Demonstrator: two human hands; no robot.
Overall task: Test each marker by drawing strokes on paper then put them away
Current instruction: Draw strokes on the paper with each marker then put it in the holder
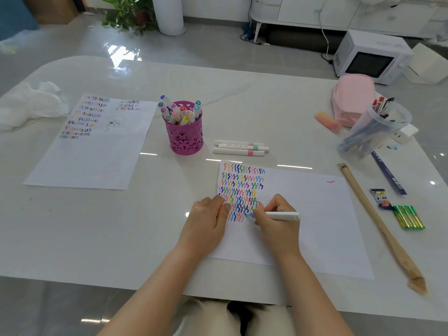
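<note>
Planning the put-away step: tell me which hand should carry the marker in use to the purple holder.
Right, probably. The right hand already grips the marker, tip at the paper. The left hand lies flat on that sheet, though nearer the purple holder.

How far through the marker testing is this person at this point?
Well along. Rows of coloured strokes fill the left part of the near paper, and many capped markers stand in the purple holder. In hand: the right hand holds a white marker, tip at the bottom row, while the left hand steadies the sheet. Left: three white markers lying beside the holder.
</note>
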